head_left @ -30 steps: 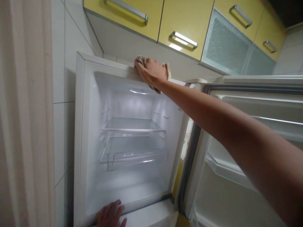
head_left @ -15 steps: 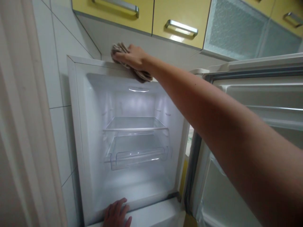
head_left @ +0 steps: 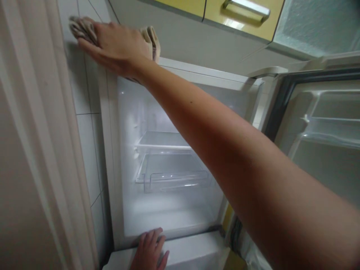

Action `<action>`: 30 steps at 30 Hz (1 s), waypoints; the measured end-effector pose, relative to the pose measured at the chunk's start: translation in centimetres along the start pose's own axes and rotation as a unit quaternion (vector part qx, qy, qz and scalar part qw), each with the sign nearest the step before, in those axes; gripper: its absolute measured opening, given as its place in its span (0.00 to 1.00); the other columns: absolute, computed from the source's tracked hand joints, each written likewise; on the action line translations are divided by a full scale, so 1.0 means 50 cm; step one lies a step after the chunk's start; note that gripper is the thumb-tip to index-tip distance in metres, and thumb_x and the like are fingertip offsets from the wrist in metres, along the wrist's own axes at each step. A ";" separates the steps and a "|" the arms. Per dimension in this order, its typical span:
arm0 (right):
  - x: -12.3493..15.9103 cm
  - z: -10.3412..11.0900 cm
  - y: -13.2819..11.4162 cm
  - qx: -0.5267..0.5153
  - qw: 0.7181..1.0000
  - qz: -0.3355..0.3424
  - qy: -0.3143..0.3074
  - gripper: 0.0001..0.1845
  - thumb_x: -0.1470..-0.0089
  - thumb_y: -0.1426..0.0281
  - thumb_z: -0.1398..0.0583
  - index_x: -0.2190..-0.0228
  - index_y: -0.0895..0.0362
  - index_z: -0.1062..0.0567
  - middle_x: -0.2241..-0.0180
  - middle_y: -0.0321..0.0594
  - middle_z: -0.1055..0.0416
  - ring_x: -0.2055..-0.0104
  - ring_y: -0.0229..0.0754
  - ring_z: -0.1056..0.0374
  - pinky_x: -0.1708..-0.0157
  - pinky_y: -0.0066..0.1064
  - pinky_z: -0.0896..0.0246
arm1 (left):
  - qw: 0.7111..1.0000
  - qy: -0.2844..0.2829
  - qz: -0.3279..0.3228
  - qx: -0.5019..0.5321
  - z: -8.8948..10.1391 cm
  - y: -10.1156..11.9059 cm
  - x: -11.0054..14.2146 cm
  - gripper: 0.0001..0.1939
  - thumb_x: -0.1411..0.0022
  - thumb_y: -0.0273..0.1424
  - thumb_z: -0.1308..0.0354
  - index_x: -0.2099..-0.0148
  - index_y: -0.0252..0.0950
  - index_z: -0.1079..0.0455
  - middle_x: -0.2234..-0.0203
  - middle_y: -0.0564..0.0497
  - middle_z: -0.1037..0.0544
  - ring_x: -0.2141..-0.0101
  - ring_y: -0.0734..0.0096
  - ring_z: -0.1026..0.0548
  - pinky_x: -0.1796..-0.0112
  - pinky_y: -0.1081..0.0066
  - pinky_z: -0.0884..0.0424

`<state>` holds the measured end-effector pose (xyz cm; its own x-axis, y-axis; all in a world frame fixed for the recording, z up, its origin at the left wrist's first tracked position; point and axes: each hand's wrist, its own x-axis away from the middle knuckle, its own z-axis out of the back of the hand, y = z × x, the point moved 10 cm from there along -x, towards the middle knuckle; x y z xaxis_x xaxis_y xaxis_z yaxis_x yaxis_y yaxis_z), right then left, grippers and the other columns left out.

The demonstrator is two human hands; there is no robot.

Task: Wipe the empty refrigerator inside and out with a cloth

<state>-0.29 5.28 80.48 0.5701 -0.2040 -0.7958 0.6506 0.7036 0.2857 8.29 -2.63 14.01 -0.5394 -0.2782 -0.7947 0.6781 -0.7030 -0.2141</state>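
My right hand (head_left: 115, 47) reaches up and across, pressing a beige cloth (head_left: 81, 28) flat at the top left corner of the open white fridge (head_left: 180, 71), where it meets the tiled wall. Part of the cloth sticks out behind the hand. My left hand (head_left: 149, 253) rests with fingers spread on the bottom ledge of the freezer compartment. Inside are a clear shelf (head_left: 163, 140) and a clear plastic drawer (head_left: 174, 176). My right forearm crosses the opening diagonally.
The fridge door (head_left: 320, 127) stands open to the right, with door shelves. Yellow cabinets (head_left: 242, 15) with metal handles hang just above the fridge. White wall tiles (head_left: 87, 108) and a pale curtain (head_left: 30, 150) close in on the left.
My right hand has slid the cloth leftward along the fridge's top edge to its left corner. The view has shifted left; my left hand stays on the bottom ledge.
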 end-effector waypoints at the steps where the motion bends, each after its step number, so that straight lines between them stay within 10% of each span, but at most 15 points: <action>1: 0.000 -0.005 -0.033 0.070 0.995 0.054 0.049 0.20 0.45 0.53 0.57 0.72 0.51 0.63 0.62 0.28 0.33 0.42 0.40 0.30 0.61 0.28 0.43 | 1.000 0.005 -0.002 0.004 0.005 0.004 0.000 0.13 0.30 0.42 0.38 0.48 0.44 0.24 0.50 0.49 0.17 0.51 0.55 0.26 0.46 0.55 0.37; 5: 0.062 -0.005 -0.118 0.211 0.906 0.218 0.296 0.17 0.43 0.55 0.71 0.57 0.53 0.68 0.69 0.25 0.36 0.53 0.35 0.24 0.55 0.34 0.35 | 1.000 0.005 -0.001 0.026 0.009 0.015 0.003 0.14 0.29 0.45 0.39 0.48 0.43 0.23 0.54 0.51 0.16 0.54 0.58 0.25 0.46 0.56 0.37; 7: 0.098 -0.027 -0.127 0.226 0.878 0.269 0.325 0.20 0.39 0.51 0.70 0.57 0.53 0.68 0.68 0.30 0.31 0.51 0.39 0.23 0.52 0.37 0.33 | 0.999 0.003 -0.008 0.047 0.002 0.023 0.008 0.15 0.30 0.46 0.38 0.49 0.42 0.23 0.56 0.52 0.16 0.56 0.60 0.25 0.46 0.57 0.37; 11: 0.182 -0.140 -0.145 0.215 0.901 0.343 0.156 0.29 0.37 0.56 0.75 0.79 0.61 0.54 0.53 0.35 0.25 0.44 0.44 0.28 0.43 0.39 0.36 | 0.996 -0.005 -0.020 0.086 -0.013 0.035 0.025 0.19 0.32 0.50 0.35 0.49 0.43 0.24 0.59 0.55 0.17 0.58 0.64 0.25 0.47 0.59 0.36; 15: 0.337 -0.258 -0.203 0.133 0.916 0.378 -0.019 0.37 0.27 0.50 0.59 0.64 0.65 0.25 0.45 0.42 0.25 0.38 0.51 0.30 0.35 0.43 0.37 | 0.996 -0.010 -0.028 0.089 -0.014 0.040 0.038 0.20 0.34 0.49 0.33 0.48 0.43 0.25 0.57 0.55 0.16 0.53 0.64 0.24 0.42 0.60 0.36; 19: 0.468 -0.343 -0.264 0.059 0.906 0.394 -0.142 0.29 0.24 0.54 0.48 0.42 0.68 0.27 0.45 0.55 0.26 0.37 0.53 0.31 0.32 0.42 0.39 | 0.994 -0.057 -0.045 0.077 -0.017 0.044 0.039 0.19 0.32 0.47 0.35 0.46 0.42 0.26 0.56 0.53 0.17 0.53 0.63 0.23 0.41 0.60 0.35; 30: 0.691 -0.513 -0.377 -0.011 0.870 0.430 -0.238 0.25 0.22 0.58 0.48 0.45 0.66 0.24 0.45 0.58 0.25 0.40 0.56 0.28 0.31 0.46 0.45 | 0.990 -0.065 -0.109 0.067 -0.048 0.067 0.070 0.14 0.28 0.42 0.36 0.44 0.47 0.24 0.52 0.58 0.15 0.51 0.68 0.22 0.42 0.65 0.34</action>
<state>-5.73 2.41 33.89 0.9886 0.1492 0.0219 -0.1272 0.7469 0.6527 9.84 -4.40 9.14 -0.7305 -0.1860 -0.6571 0.4712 -0.8337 -0.2878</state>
